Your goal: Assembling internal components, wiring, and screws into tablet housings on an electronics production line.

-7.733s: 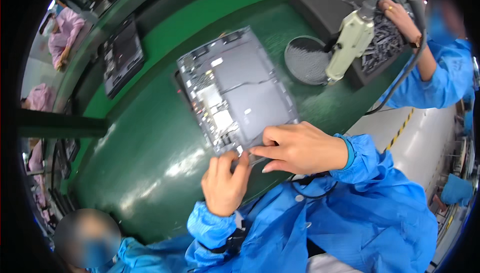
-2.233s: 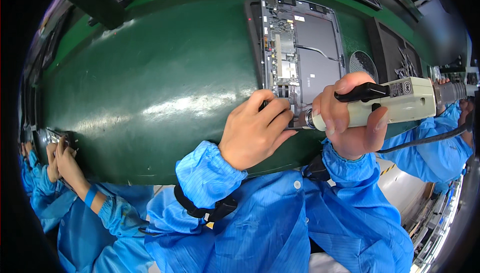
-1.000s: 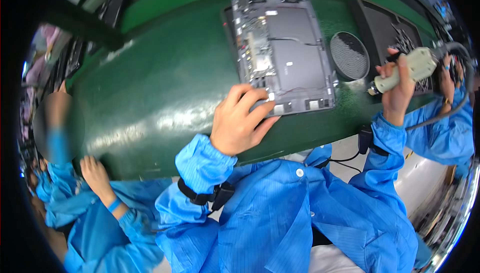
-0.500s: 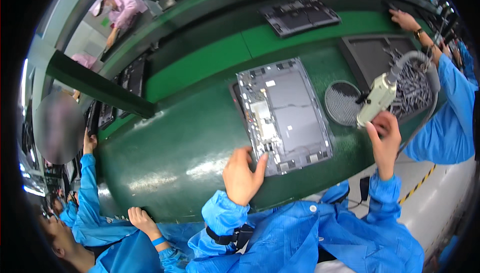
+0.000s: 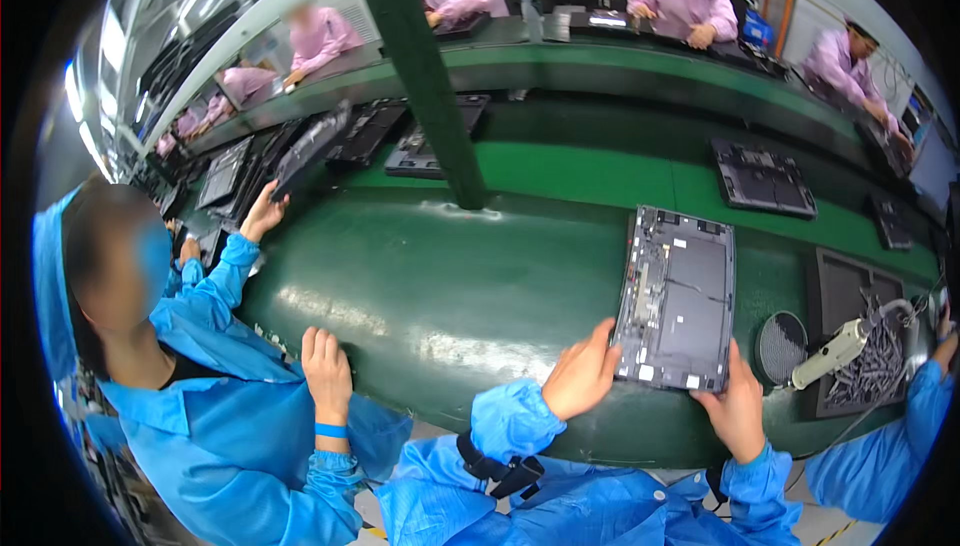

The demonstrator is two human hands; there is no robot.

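An opened laptop base [image 5: 685, 296], dark grey with a board on its left side and flat dark panels on its right, is between my two hands on the green bench. My left hand [image 5: 583, 374] grips its near left corner, thumb and fingers at the edge. At the near right corner my right hand [image 5: 736, 406] has its thumb and fingers closed on the rim. Right of it, a pale electric screwdriver [image 5: 832, 354] lies across the edge of a dark tray [image 5: 835, 291]. A round dish of tiny dark parts [image 5: 781, 346] stands between screwdriver and laptop base.
Small grey strips [image 5: 868, 366] are heaped in the tray. Beyond, another opened laptop base [image 5: 765, 178] lies on the green belt [image 5: 600, 166]. A green post [image 5: 425, 86] rises left of centre. A co-worker's hand [image 5: 265, 211] at left holds up a dark unit [image 5: 312, 148].
My right hand has left the screwdriver and taken the laptop base's near right corner. My left hand stays at the near left corner. The view has swung left; the co-worker's unit is now raised.
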